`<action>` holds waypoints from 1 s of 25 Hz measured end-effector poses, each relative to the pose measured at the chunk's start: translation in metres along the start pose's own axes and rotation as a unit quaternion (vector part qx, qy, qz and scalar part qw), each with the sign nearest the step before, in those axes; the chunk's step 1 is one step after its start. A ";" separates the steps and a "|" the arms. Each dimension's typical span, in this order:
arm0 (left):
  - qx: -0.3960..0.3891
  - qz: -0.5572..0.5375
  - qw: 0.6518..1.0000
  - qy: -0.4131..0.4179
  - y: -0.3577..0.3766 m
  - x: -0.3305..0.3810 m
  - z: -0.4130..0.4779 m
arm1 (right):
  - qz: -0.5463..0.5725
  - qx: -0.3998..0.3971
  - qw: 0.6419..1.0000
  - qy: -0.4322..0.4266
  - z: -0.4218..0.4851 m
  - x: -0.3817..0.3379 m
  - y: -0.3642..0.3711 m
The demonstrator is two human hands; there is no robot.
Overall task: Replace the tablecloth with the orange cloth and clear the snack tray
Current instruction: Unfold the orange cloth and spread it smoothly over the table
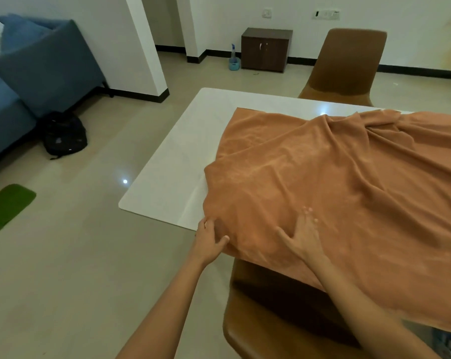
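The orange cloth [335, 182] lies rumpled over most of the white table [172, 161], with folds bunched toward the far right and its near edge hanging over the table's front. My left hand [208, 239] pinches the cloth's near left corner at the table edge. My right hand [305, 235] rests flat on the cloth with fingers spread, a little to the right of the left hand. No snack tray is in view.
A brown chair [265, 320] is tucked under the table's near side and another brown chair [346, 66] stands at the far side. A blue sofa [33, 73], a black backpack [64, 134] and a green mat [4, 208] are on the left. A dark cabinet [265, 49] stands by the wall.
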State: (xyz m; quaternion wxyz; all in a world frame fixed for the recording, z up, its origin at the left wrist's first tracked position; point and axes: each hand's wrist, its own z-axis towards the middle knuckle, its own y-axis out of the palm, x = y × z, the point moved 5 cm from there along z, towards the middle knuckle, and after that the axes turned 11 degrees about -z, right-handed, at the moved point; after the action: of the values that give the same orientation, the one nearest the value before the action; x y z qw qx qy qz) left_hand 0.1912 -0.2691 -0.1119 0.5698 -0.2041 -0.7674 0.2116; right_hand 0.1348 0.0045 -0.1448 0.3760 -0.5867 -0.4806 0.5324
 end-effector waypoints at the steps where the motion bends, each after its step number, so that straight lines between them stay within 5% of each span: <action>1: -0.002 -0.013 1.000 0.000 -0.004 0.001 0.009 | 0.041 0.005 0.999 -0.017 0.014 -0.027 -0.001; 5: -0.011 -0.060 0.998 0.010 -0.026 -0.003 0.054 | 0.076 -0.043 0.996 -0.003 0.062 -0.100 0.024; 8: -0.030 -0.114 0.989 -0.088 -0.039 -0.021 0.091 | -0.014 -0.044 0.998 0.029 0.071 -0.121 0.058; 10: -0.044 -0.232 0.952 -0.192 -0.044 -0.031 0.115 | -0.035 -0.030 0.998 0.044 0.074 -0.132 0.068; 13: -0.069 -0.434 0.853 -0.281 -0.044 -0.036 0.140 | -0.015 -0.042 0.998 0.049 0.079 -0.139 0.065; 16: -0.094 -0.483 0.813 -0.312 -0.039 -0.023 0.157 | 0.119 -0.063 0.986 0.097 0.086 -0.151 0.040; 21: -0.169 -0.464 0.827 -0.268 -0.021 0.015 0.173 | 0.226 0.041 0.969 0.093 0.094 -0.155 -0.009; 25: -0.185 -0.391 0.869 -0.238 -0.027 0.017 0.200 | 0.445 0.132 0.839 0.283 0.084 -0.063 -0.038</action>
State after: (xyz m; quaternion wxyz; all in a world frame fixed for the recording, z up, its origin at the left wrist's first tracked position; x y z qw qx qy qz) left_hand -0.0079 -0.3007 -0.1359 0.3576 0.0680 -0.9220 -0.1320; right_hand 0.0477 -0.0526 -0.1049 0.2920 -0.8074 0.0346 0.5115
